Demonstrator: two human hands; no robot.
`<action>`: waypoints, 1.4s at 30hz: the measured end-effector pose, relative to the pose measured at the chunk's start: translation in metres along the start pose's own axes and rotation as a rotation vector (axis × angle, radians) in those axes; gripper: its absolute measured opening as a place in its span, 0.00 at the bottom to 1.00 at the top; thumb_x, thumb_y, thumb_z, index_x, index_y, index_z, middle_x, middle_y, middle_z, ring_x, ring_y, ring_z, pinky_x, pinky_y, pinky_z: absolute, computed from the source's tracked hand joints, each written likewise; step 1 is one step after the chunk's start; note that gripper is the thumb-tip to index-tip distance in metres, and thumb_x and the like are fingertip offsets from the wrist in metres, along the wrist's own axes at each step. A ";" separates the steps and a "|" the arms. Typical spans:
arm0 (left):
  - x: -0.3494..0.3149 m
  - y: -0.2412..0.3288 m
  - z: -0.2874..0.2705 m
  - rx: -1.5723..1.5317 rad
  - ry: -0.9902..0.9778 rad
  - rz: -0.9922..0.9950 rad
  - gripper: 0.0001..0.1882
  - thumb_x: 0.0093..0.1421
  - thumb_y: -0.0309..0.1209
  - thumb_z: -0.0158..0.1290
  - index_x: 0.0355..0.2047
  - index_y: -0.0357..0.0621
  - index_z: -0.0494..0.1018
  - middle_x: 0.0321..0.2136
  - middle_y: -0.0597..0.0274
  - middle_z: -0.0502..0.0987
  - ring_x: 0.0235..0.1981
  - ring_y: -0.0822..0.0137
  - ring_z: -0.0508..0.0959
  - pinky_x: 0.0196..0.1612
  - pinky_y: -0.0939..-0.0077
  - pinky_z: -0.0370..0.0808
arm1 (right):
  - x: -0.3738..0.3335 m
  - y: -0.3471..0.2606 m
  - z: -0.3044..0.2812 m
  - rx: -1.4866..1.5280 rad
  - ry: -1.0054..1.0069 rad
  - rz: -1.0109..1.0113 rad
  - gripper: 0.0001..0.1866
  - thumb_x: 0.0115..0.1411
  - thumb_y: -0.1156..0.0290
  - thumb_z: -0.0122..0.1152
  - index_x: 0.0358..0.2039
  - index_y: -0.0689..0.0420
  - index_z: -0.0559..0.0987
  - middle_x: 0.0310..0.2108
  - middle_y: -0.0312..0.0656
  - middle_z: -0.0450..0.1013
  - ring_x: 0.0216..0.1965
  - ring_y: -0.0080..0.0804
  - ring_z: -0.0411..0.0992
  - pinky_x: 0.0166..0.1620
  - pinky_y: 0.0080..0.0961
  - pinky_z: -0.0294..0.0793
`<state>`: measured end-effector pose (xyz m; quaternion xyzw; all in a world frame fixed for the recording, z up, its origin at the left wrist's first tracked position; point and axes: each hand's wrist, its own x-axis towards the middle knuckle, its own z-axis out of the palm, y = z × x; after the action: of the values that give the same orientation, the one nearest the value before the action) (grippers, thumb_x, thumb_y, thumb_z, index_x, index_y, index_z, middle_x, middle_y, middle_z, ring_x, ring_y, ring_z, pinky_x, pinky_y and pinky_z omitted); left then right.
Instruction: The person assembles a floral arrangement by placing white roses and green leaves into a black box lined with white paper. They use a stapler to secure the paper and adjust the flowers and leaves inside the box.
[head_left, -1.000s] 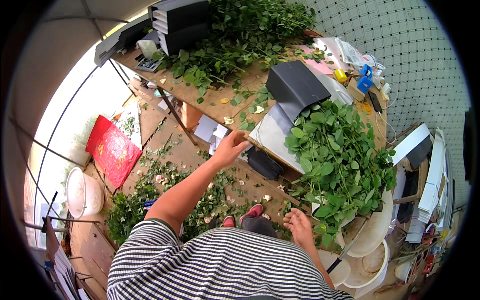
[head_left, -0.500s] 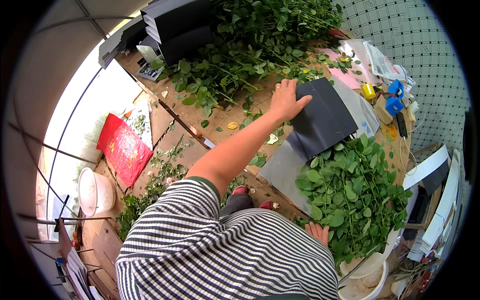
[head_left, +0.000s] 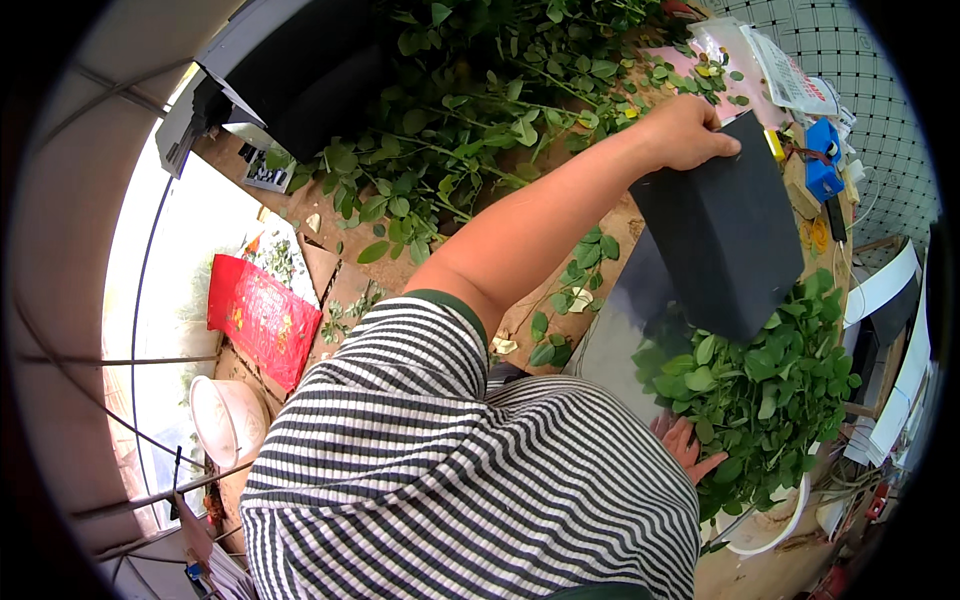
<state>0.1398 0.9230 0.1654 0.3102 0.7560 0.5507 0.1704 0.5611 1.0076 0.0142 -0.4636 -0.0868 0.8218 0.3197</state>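
Observation:
My left hand (head_left: pixel 690 137) grips the upper edge of a dark grey-black folded sheet (head_left: pixel 722 235), like card or thin board. The sheet is lifted at a tilt, and its lower end hangs over the top of a leafy bundle. That bundle of green leafy stems (head_left: pixel 765 400) lies on a grey translucent sheet (head_left: pixel 620 345) at the right of the table. Beside the near left side of the bundle rests my right hand (head_left: pixel 688 450), fingers spread against the leaves. Its arm is hidden behind my striped shirt.
Another large heap of leafy stems (head_left: pixel 490 110) covers the far table, next to a stack of black folded sheets (head_left: pixel 310 75). At the right are a blue tool-like object (head_left: pixel 823 160) and white strips (head_left: pixel 895 350). A white bucket (head_left: pixel 228 420) and red bag (head_left: pixel 265 320) lie left.
My left hand has closed on the dark sheet's edge and raised it, shifting right. My right hand has spread its fingers against the bundle. The view has also shifted.

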 end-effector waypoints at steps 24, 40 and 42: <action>-0.063 0.017 0.019 -0.467 0.327 0.149 0.21 0.60 0.45 0.51 0.42 0.39 0.70 0.38 0.60 0.73 0.39 0.66 0.71 0.44 0.67 0.69 | -0.029 -0.147 0.134 0.077 -0.180 -0.752 0.25 0.60 0.51 0.48 0.51 0.54 0.72 0.51 0.40 0.70 0.52 0.39 0.67 0.55 0.43 0.63; -0.154 -0.097 0.072 -0.469 0.143 0.012 0.11 0.62 0.34 0.50 0.37 0.38 0.72 0.31 0.65 0.72 0.31 0.75 0.70 0.36 0.78 0.69 | 0.167 -0.183 0.007 -0.392 0.081 -0.438 0.42 0.56 0.42 0.55 0.61 0.58 0.59 0.59 0.47 0.60 0.55 0.44 0.63 0.57 0.38 0.65; -0.221 -0.113 0.004 -0.243 0.172 -0.129 0.10 0.62 0.33 0.51 0.37 0.38 0.72 0.29 0.67 0.73 0.29 0.77 0.72 0.32 0.81 0.70 | 0.137 -0.167 0.007 -0.488 0.024 -0.288 0.41 0.54 0.39 0.56 0.58 0.58 0.63 0.52 0.44 0.66 0.48 0.38 0.67 0.49 0.34 0.70</action>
<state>0.2760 0.7586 0.0398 0.1900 0.7140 0.6505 0.1761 0.5793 1.2219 -0.0053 -0.5193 -0.3431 0.7173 0.3131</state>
